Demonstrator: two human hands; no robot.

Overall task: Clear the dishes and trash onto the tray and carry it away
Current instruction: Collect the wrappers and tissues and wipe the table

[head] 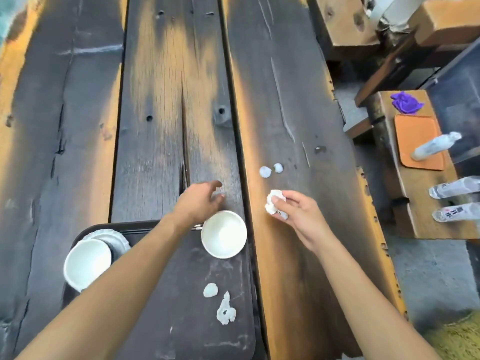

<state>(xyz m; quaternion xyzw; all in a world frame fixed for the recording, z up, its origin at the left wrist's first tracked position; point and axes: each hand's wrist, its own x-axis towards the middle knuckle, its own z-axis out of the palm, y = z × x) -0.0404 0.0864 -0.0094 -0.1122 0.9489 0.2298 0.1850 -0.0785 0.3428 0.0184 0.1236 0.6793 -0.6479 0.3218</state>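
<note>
A dark tray (187, 320) lies on the wooden table near me. It carries a white bowl (224, 233) at its far right corner, a second white bowl (87, 263) stacked on a grey plate (117, 239) at the left, and two crumpled tissue scraps (210, 290) (226, 309). My left hand (201, 200) hovers open over the table just beyond the right bowl. My right hand (293, 207) pinches a crumpled white tissue (272, 203) above the right plank. Two small tissue balls (265, 172) (278, 167) lie on the table beyond it. Thin chopsticks (155, 230) lie partly hidden under my left arm.
To the right, a wooden bench (415, 216) holds an orange mat (418, 141), a purple cloth (405, 103) and several clear bottles (436, 145). A gap with grey floor (428, 268) separates it from the table's right edge. More wooden furniture (345, 27) stands at the far right.
</note>
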